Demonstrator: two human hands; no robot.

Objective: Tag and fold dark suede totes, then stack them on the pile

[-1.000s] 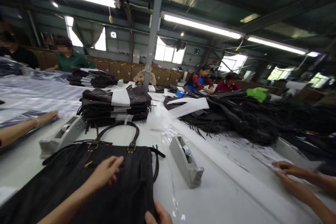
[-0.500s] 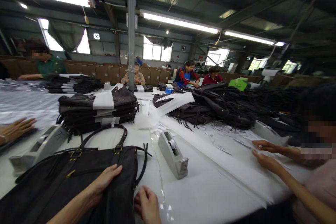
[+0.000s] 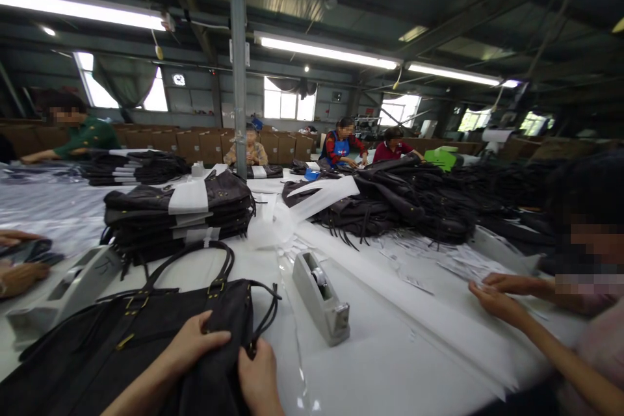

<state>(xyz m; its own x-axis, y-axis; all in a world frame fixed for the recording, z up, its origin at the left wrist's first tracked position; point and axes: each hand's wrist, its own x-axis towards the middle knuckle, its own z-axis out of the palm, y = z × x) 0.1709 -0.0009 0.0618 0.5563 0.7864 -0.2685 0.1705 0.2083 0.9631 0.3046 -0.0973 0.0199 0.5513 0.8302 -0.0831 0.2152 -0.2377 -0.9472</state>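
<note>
A black leather handbag [image 3: 146,331] with two looped handles and brass-coloured rings lies on the table in front of me. My left hand [image 3: 192,344] rests on its front near the right end, thumb and fingers bent around a bit of the leather. At the bag's right edge, my right hand [image 3: 258,370] is closed on the side, just below the thin side straps [image 3: 269,312]. Its fingertips are partly hidden behind the bag's edge. A grey tape dispenser [image 3: 322,302] stands to the right of the bag.
A second tape dispenser [image 3: 63,299] stands left behind the bag. Stacked black bags [image 3: 180,208] with white paper bands sit beyond it, and a loose heap [image 3: 380,201] lies to the right. White paper strips [image 3: 400,299] cross the table. Co-workers' hands are at both sides.
My right hand has moved up and left from beside the bag and closed on its edge. My left hand's fingers have bent and its thumb spread. The view has tilted up slightly.
</note>
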